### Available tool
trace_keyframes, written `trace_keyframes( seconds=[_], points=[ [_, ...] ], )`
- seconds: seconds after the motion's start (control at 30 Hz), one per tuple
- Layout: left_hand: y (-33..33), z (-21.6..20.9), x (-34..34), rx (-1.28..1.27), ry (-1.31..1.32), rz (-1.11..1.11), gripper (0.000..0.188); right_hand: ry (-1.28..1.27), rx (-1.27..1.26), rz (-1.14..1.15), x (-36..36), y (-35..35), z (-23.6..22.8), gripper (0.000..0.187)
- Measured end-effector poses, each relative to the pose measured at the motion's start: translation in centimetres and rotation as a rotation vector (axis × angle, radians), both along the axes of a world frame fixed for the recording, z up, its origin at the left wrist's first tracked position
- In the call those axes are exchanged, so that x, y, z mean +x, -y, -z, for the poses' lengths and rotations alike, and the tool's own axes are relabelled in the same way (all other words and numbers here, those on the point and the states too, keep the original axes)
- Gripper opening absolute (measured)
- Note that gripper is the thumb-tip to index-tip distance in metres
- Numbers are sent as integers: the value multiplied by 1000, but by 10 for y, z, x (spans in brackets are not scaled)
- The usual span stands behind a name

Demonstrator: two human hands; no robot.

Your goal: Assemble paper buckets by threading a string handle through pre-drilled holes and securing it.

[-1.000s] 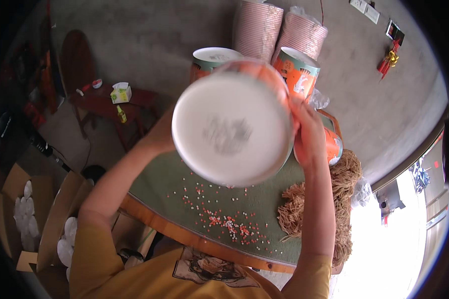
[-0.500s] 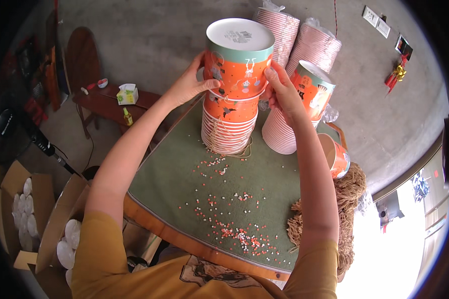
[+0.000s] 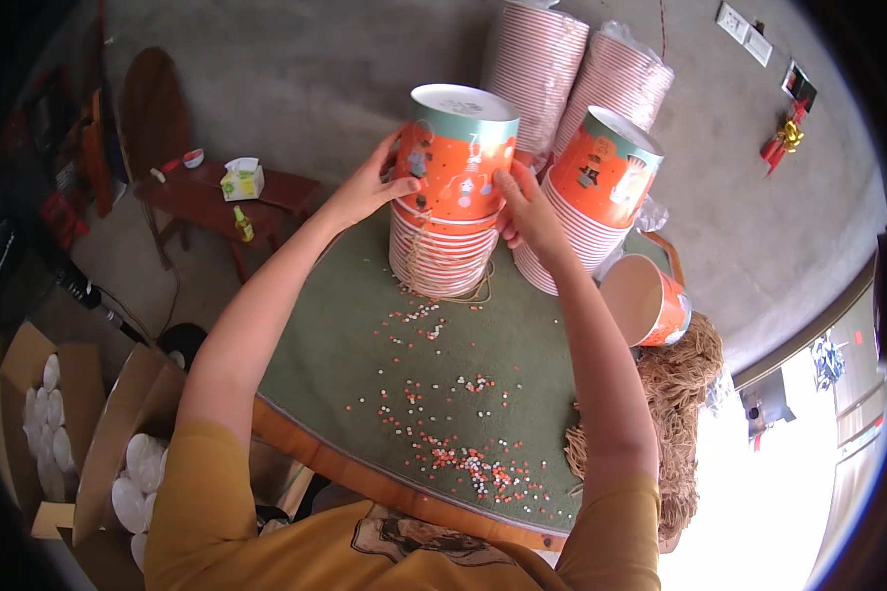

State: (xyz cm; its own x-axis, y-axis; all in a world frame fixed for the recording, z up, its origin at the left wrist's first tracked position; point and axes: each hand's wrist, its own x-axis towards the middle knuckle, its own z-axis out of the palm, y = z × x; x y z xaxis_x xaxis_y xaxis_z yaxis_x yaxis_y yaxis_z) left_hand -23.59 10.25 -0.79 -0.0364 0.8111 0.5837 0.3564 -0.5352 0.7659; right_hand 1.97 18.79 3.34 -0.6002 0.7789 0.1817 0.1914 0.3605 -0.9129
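An orange and green paper bucket (image 3: 458, 172) sits upside down on top of a stack of nested paper buckets (image 3: 442, 261), whose white rims show below it. My left hand (image 3: 370, 189) grips its left side, thumb on the front. On the right side my right hand (image 3: 530, 209) presses with its thumb near the front, its other fingers partly hidden. Thin tan strings (image 3: 412, 264) hang over the stack's rims. A second upside-down bucket stack (image 3: 591, 197) stands to the right of my right hand. Small orange and white balls (image 3: 478, 470) lie scattered on the green tabletop (image 3: 315, 345).
A loose paper bucket (image 3: 641, 300) lies on its side by a heap of tan shredded paper (image 3: 682, 394). Plastic-wrapped bucket stacks (image 3: 537, 74) stand behind. At left are open cardboard boxes (image 3: 118, 424) and a bench (image 3: 197, 202) with a tissue box (image 3: 242, 180).
Both hands have lowered the bucket onto the stack, so it now covers the orange side of the bucket beneath. The view has shifted slightly.
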Motion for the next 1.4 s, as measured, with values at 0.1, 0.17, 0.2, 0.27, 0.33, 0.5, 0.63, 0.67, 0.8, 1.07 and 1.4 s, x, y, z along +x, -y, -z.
trace_keyframes(
  seconds=[0.1, 0.17, 0.2, 0.27, 0.33, 0.5, 0.63, 0.67, 0.8, 1.07, 1.4],
  points=[
    [2, 10, -7, -12, -7, 6, 101, 177, 100, 77, 2, 3, 3, 67],
    [5, 13, -10, -10, -13, 20, 100, 422, 670, 167, 15, -6, 2, 52],
    [10, 17, -13, 34, -35, -78, 95, 382, 805, 221, 22, -9, -7, 46],
    [23, 22, -5, 248, -165, -395, 73, 271, 983, 406, 38, -8, -38, 36],
    [37, 13, 36, 413, -169, -550, 52, 226, 1230, 590, 81, -23, -77, 39],
    [65, 20, 124, 525, -430, -362, 32, 476, 1068, 671, 121, -63, -93, 33],
    [57, 40, 163, 401, -485, -152, 39, 398, 927, 588, 127, -68, -108, 23],
    [54, 44, 168, 369, -508, -135, 38, 364, 901, 565, 126, -69, -112, 23],
    [40, 51, 180, 274, -510, -81, 40, 282, 985, 616, 132, -70, -124, 22],
    [1, 17, 200, 229, -278, -29, 42, 163, 1193, 721, 157, -42, -166, 25],
    [-17, -52, 253, 383, 221, 201, 46, -287, 710, 568, 223, 47, -134, 23]
  ],
)
